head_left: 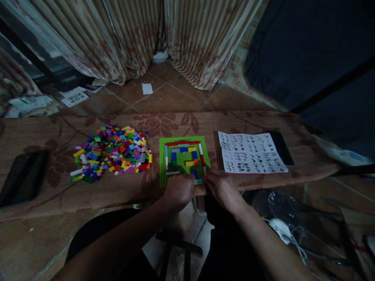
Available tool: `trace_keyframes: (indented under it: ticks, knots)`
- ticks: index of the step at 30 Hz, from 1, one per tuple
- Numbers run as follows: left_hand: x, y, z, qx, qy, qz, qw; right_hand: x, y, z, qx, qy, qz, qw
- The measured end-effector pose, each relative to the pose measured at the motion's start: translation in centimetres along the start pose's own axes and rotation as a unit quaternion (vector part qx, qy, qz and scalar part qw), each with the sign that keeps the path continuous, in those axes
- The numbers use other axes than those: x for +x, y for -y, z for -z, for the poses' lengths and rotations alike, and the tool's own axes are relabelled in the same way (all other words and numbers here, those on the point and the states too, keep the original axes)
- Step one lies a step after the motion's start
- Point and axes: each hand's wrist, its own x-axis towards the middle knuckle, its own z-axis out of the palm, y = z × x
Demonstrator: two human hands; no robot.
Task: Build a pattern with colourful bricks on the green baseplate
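A green studded baseplate lies at the table's near edge. Rows of toy bricks in red, white, blue and yellow form a square outline on it, with shorter rows inside, among them a yellow brick. My left hand is closed over the plate's near side and hides part of the front row. At the near right corner my right hand has its fingers drawn together, close to a light blue brick. Whatever sits between the fingers of either hand is hidden.
A pile of loose coloured bricks spreads left of the plate. To the right, a printed sheet partly covers a dark flat object. A black phone-like slab rests at far left. A patterned brown cloth covers the table.
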Motion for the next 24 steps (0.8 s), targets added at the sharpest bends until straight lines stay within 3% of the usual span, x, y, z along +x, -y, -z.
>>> trace_keyframes:
  ticks: [11,20,24]
  knots:
    - [0.3,-0.3,-0.8,0.019,-0.006,0.005,1.000,0.4,-0.2,-0.4,-0.005,0.006,-0.011,1.000]
    - [-0.6,-0.2,0.0,0.021,-0.038,0.008,0.999,-0.7,0.1,0.4,0.048,-0.022,-0.023,0.998]
    - [-1.0,0.0,0.8,0.011,-0.051,0.015,0.999,-0.7,-0.2,0.9,0.053,-0.067,-0.037,0.996]
